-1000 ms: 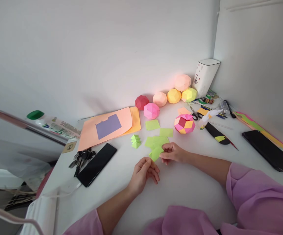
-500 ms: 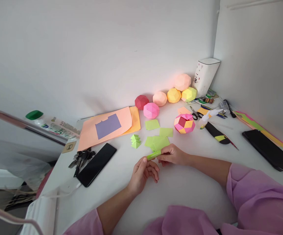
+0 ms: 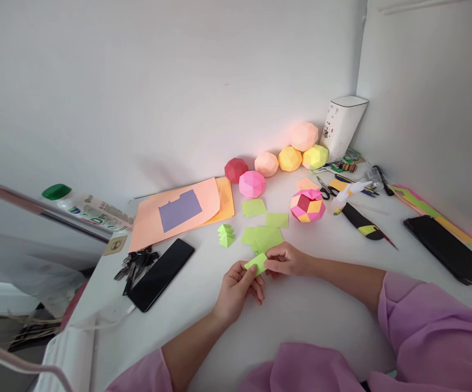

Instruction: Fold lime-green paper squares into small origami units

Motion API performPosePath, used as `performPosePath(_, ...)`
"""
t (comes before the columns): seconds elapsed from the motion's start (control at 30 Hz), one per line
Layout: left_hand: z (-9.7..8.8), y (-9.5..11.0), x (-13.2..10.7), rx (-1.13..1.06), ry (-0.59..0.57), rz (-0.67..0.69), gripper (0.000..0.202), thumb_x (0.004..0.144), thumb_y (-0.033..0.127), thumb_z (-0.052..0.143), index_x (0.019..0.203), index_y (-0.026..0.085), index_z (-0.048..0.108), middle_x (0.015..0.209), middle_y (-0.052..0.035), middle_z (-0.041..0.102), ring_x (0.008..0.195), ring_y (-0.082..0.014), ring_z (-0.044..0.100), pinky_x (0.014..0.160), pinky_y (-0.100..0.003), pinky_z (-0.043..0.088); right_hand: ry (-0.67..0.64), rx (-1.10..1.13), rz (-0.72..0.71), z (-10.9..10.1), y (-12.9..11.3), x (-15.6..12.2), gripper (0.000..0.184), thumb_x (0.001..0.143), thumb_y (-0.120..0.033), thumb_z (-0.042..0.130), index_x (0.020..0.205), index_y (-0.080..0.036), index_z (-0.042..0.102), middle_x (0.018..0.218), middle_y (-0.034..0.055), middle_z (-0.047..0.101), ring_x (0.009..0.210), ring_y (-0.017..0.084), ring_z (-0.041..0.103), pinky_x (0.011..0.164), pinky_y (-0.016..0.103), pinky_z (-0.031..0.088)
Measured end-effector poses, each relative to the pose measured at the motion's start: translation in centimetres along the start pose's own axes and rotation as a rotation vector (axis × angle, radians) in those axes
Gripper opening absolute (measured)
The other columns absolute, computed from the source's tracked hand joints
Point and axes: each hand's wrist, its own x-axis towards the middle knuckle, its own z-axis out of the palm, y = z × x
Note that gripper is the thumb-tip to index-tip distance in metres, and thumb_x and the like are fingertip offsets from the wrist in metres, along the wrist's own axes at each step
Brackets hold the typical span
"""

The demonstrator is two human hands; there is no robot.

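A small light green piece of paper [image 3: 257, 263] is pinched between my two hands above the front of the table. My left hand [image 3: 238, 288] grips its left end, thumb on top. At its right end, the fingertips of my right hand [image 3: 287, 259] are closed on it. Just beyond lie several loose green paper pieces [image 3: 268, 238], some overlapping. A little stack of folded green paper units [image 3: 226, 236] sits to their left. Behind on the right rests a multicoloured paper ball [image 3: 307, 206] with an opening in its top.
Several faceted paper balls [image 3: 252, 184] line the wall. On the left are coloured sheets [image 3: 146, 223], keys [image 3: 135, 264] and a black phone [image 3: 162, 275]. To the right lie scissors [image 3: 324, 189], a glue bottle [image 3: 341, 200], a black cutter [image 3: 360, 220] and a black case [image 3: 448, 247].
The green paper, earlier seen nearly edge-on as a narrow strip, now has its flat face turned up. My left thumb has moved onto it; both hands stay in about the same place.
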Motion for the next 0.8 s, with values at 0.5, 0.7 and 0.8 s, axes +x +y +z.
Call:
performPosePath(0.5,-0.26,-0.08,-0.05,-0.064,-0.024,0.066,0.031,0.085,0.047,0.048,0.086,0.016,0.051,0.072,-0.0004,0.058,0.045,-0.0123,0.058,0.037,-0.026,0.047,0.036,-0.009,-0.016,0.06,0.19,0.18,0.026,0.082,-0.037,0.058,0.087,-0.013,0.064,0.060,-0.0012,0.057,0.052,0.009,0.054,0.049,0.019,0.042)
performPosePath(0.7,-0.22,0.01,-0.18,-0.070,-0.038,0.072,0.022,0.084,0.039,0.052,0.089,0.018,0.051,0.077,0.0005,0.057,0.048,-0.0114,0.057,0.039,-0.026,0.048,0.057,-0.076,-0.060,0.04,0.36,0.24,0.025,0.083,-0.036,0.058,0.089,-0.013,0.067,0.064,-0.0007,0.056,0.055,0.009,0.054,0.050,0.020,0.042)
performPosePath(0.8,-0.23,0.06,-0.25,-0.078,-0.049,0.082,0.019,0.083,0.033,0.055,0.093,0.018,0.051,0.081,-0.0004,0.056,0.050,-0.0111,0.057,0.041,-0.026,0.049,0.059,-0.069,-0.077,0.08,0.35,0.25,0.025,0.082,-0.035,0.058,0.091,-0.013,0.066,0.068,-0.0003,0.056,0.055,0.009,0.054,0.050,0.019,0.042)
